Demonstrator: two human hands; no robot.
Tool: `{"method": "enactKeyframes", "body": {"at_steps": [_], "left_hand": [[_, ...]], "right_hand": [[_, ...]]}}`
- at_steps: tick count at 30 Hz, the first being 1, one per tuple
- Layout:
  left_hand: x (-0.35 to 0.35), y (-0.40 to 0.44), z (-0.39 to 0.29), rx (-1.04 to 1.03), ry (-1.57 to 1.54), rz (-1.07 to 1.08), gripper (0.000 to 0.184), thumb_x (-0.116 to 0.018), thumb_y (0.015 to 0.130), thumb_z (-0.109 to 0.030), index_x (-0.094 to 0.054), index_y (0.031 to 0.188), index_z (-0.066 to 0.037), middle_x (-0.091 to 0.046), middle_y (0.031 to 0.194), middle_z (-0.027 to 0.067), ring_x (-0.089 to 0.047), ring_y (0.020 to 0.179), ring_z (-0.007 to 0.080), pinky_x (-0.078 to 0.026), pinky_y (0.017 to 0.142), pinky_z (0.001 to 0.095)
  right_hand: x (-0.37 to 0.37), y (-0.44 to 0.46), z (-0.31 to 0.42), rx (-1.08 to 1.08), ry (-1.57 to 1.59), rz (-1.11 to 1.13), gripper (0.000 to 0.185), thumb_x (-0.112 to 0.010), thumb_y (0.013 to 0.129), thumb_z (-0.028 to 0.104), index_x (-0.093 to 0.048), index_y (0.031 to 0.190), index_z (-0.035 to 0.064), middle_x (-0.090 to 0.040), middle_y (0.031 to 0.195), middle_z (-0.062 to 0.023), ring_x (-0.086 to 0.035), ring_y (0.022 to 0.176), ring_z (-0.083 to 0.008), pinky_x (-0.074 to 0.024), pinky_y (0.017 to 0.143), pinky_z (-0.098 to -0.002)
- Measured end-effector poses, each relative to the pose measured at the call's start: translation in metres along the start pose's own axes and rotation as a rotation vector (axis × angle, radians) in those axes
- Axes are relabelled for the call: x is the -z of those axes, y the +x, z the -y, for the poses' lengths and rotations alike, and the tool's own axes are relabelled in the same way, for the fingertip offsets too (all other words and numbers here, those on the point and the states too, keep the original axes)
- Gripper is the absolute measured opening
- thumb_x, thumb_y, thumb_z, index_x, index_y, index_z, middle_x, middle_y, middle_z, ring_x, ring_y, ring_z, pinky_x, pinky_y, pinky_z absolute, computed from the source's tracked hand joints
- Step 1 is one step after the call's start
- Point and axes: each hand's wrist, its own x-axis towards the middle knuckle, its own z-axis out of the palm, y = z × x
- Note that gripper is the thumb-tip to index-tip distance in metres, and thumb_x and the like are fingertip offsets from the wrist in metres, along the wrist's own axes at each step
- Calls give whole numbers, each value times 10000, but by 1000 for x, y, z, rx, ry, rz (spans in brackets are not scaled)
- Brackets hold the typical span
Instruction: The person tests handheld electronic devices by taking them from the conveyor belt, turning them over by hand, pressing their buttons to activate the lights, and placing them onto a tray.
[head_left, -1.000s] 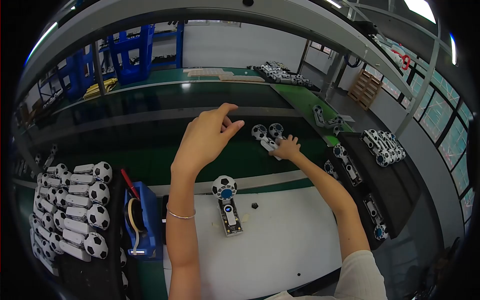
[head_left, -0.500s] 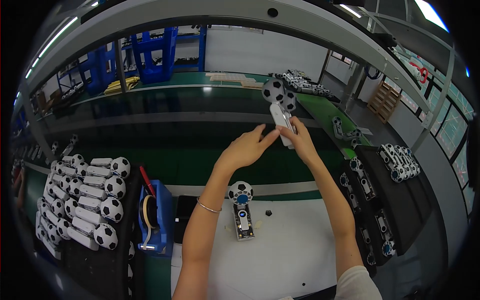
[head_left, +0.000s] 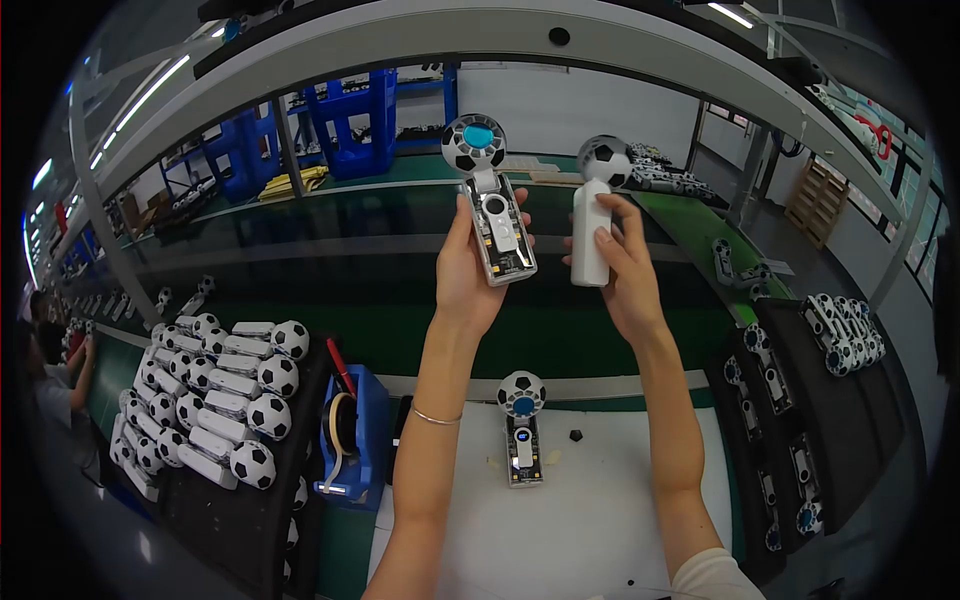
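My left hand (head_left: pixel 461 262) is closed around a soccer-ball-headed handheld device (head_left: pixel 512 262). Its see-through body shows parts inside, and its ball head has a blue disc towards me. In my right hand (head_left: pixel 630 265) is a white soccer-ball-headed handheld device (head_left: pixel 590 245), held upright with its plain white side in view. The two devices are apart, raised above the dark green bench. Below them, between my forearms, a third such device (head_left: pixel 523 445) lies on the white work mat (head_left: pixel 590 520), with a small lit display on its body.
At left, rows of similar devices (head_left: pixel 231 427) lie on a black tray. Beside them stands a blue tape dispenser (head_left: pixel 368 440) with a red pen (head_left: pixel 341 366). More devices rest on a black stand (head_left: pixel 850 400) at right. A small black piece (head_left: pixel 576 435) lies on the mat.
Both devices were close together at my right hand, with my left hand beside them. Now each hand holds one, and they are separated. The view has shifted slightly.
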Motion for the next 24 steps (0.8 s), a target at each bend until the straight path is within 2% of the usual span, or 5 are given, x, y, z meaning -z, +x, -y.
{"method": "enactKeyframes", "body": {"at_steps": [4, 10, 14, 21, 24], "left_hand": [[-1, -2, -1, 23, -163, 200, 488, -254, 1013, -402, -403, 1335, -68, -576, 1149, 122, -568, 902, 169, -505, 715, 301], [-23, -14, 1, 24, -56, 304, 541, -216, 1010, -429, -397, 1339, -40, -556, 1113, 132, -530, 855, 159, -462, 700, 287], [-27, -17, 1, 49, 68, 313, 568, -213, 1005, -447, -451, 1288, -15, -552, 1115, 127, -528, 840, 165, -458, 715, 295], [-30, -19, 3, 32, 97, 318, 595, -206, 1004, -454, -469, 1251, 19, -552, 1102, 136, -538, 841, 167, -477, 712, 298], [-30, -18, 4, 37, 110, 320, 592, -208, 1005, -450, -464, 1253, 22, -543, 1126, 143, -537, 844, 168, -477, 711, 297]], "right_hand": [[18, 3, 14, 189, -26, -126, 711, -693, 787, 150, -266, 1351, 73, -536, 1145, -155, -577, 987, -185, -484, 830, -305], [16, -11, 25, 96, -37, 39, 635, -772, 686, 171, -448, 1196, -24, -599, 934, -108, -599, 812, -133, -495, 709, -258], [-2, -19, 35, -49, 109, 49, 485, -725, 735, 183, -471, 1103, -5, -574, 861, -73, -594, 659, -127, -520, 542, -270], [2, -22, 47, -30, -140, -58, 469, -760, 743, 239, -487, 1032, -10, -627, 829, -113, -636, 632, -148, -557, 541, -290], [0, -25, 52, -52, -134, -85, 374, -610, 879, 293, -490, 1067, -7, -628, 845, -122, -636, 647, -163, -564, 554, -298]]}}
